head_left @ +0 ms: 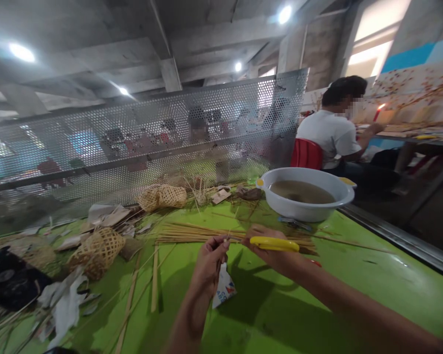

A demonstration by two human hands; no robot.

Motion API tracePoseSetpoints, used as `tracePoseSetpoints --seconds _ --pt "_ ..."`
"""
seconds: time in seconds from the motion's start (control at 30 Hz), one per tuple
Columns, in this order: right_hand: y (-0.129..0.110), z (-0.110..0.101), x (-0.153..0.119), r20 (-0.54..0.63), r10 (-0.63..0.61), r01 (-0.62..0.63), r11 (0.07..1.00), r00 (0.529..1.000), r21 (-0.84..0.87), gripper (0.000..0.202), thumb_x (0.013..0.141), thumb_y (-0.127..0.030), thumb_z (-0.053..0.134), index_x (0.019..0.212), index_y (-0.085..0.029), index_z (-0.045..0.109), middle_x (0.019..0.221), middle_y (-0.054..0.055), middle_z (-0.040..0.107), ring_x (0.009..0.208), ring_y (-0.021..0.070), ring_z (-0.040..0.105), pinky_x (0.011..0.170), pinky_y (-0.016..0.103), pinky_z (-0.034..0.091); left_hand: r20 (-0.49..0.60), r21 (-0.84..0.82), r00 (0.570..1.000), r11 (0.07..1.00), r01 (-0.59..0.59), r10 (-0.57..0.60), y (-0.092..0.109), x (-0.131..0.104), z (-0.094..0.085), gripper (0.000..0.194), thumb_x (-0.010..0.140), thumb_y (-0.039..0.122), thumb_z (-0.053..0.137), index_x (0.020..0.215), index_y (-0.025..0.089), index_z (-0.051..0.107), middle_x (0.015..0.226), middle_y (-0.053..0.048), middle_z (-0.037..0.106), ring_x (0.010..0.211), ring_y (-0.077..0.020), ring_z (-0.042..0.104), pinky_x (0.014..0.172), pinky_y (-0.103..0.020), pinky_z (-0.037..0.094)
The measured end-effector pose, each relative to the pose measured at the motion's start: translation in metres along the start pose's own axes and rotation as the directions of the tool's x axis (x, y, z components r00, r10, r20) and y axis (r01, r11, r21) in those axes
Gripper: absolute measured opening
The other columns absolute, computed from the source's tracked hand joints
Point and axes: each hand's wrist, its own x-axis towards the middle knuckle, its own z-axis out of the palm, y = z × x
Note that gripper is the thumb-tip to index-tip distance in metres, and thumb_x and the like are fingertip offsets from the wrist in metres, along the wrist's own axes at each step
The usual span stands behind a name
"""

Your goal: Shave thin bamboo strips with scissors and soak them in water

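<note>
My left hand [211,258] is closed in a pinch at the middle of the green table. A thin strip seems to stand up from its fingertips, too fine to make out clearly. My right hand [260,241] is wrapped round yellow-handled scissors [275,244]. Their narrow metal end points left, close to my left fingertips; whether it touches the strip I cannot tell. Just below my left hand is a white printed scrap [224,289], perhaps hanging from it. Behind both hands lies a bundle of thin bamboo sticks [180,233], partly covered by my right hand.
A white basin [306,209] of murky water stands at the back right. Woven bamboo pieces [103,248], scraps and a black bag [11,278] crowd the left of the green table [354,285]. Behind rises a perforated metal screen [151,137]. A person [330,130] sits beyond the basin.
</note>
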Motion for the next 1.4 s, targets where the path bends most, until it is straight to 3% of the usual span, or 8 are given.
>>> tracePoseSetpoints --seconds 0.17,0.37,0.53,0.73,0.9,1.1,1.3,1.4 --pt "0.005 0.003 0.001 -0.146 0.073 -0.073 0.997 0.987 0.003 0.035 0.099 -0.039 0.04 0.075 -0.021 0.058 0.077 0.004 0.062 0.064 0.0146 0.056 0.061 0.026 0.044 0.019 -0.024 1.0 1.0 0.01 -0.009 -0.001 0.0 0.0 0.036 0.052 0.026 0.089 0.08 0.013 0.071 0.071 0.002 0.062 0.043 0.0008 0.04 0.044 -0.015 0.034" --pt "-0.002 0.005 -0.002 0.028 -0.015 0.016 0.999 1.0 -0.051 0.029 0.098 -0.036 0.042 0.081 -0.022 0.061 0.08 0.003 0.062 0.068 0.0155 0.059 0.061 0.025 0.042 0.035 0.018 0.999 1.0 -0.021 0.02 -0.004 0.005 -0.004 0.034 0.051 0.031 0.09 0.072 0.013 0.07 0.058 0.004 0.057 0.039 -0.0009 0.042 0.042 -0.016 0.032" --pt "-0.002 -0.003 0.002 -0.123 0.112 -0.109 0.994 0.986 0.031 0.033 0.098 -0.04 0.042 0.075 -0.022 0.058 0.075 0.002 0.061 0.064 0.0145 0.057 0.06 0.025 0.043 0.023 0.049 1.0 0.999 0.001 -0.002 -0.004 0.004 -0.003 0.04 0.051 0.031 0.089 0.083 0.014 0.072 0.064 0.003 0.06 0.041 -0.001 0.044 0.043 -0.016 0.033" --pt "-0.009 -0.001 0.0 -0.013 0.071 -0.069 0.993 0.997 0.099 0.034 0.096 -0.044 0.044 0.077 -0.021 0.061 0.078 0.003 0.064 0.066 0.015 0.058 0.06 0.025 0.044 0.013 0.033 0.999 0.999 -0.03 0.03 -0.007 0.008 -0.006 0.037 0.049 0.031 0.09 0.075 0.014 0.07 0.058 0.004 0.058 0.039 -0.0017 0.043 0.042 -0.017 0.032" --pt "-0.002 -0.001 0.001 -0.135 0.125 -0.112 0.989 0.983 0.101 0.034 0.096 -0.044 0.043 0.073 -0.022 0.056 0.075 0.002 0.062 0.066 0.0158 0.058 0.063 0.027 0.046 0.023 0.018 1.0 1.0 0.006 -0.006 -0.004 0.004 -0.004 0.038 0.051 0.028 0.089 0.081 0.014 0.071 0.064 0.003 0.061 0.04 -0.0009 0.044 0.043 -0.016 0.034" --pt "-0.007 0.003 -0.001 -0.009 0.055 -0.053 0.992 0.998 0.113 0.031 0.095 -0.04 0.046 0.075 -0.021 0.06 0.077 0.002 0.063 0.064 0.0148 0.057 0.059 0.025 0.044 0.02 -0.012 1.0 1.0 -0.007 0.008 -0.001 0.002 -0.003 0.034 0.052 0.027 0.089 0.077 0.014 0.071 0.057 0.005 0.056 0.04 -0.0019 0.042 0.041 -0.015 0.031" --pt "0.003 0.002 0.002 -0.154 0.13 -0.115 0.988 0.98 0.101 0.033 0.096 -0.043 0.043 0.074 -0.021 0.055 0.075 0.002 0.06 0.066 0.016 0.057 0.063 0.027 0.046 0.045 -0.016 0.999 1.0 0.021 -0.02 -0.002 0.002 -0.001 0.035 0.053 0.023 0.088 0.084 0.013 0.074 0.068 0.001 0.062 0.047 -0.0022 0.046 0.046 -0.015 0.037" --pt "-0.003 0.003 0.0 -0.082 0.132 -0.117 0.979 0.988 0.165 0.03 0.094 -0.043 0.047 0.076 -0.022 0.056 0.076 0.002 0.062 0.066 0.0159 0.057 0.061 0.027 0.047 0.062 -0.04 0.998 0.999 0.019 -0.016 -0.003 0.003 -0.003 0.034 0.054 0.023 0.087 0.084 0.014 0.074 0.064 0.002 0.06 0.043 -0.0013 0.042 0.044 -0.015 0.034"
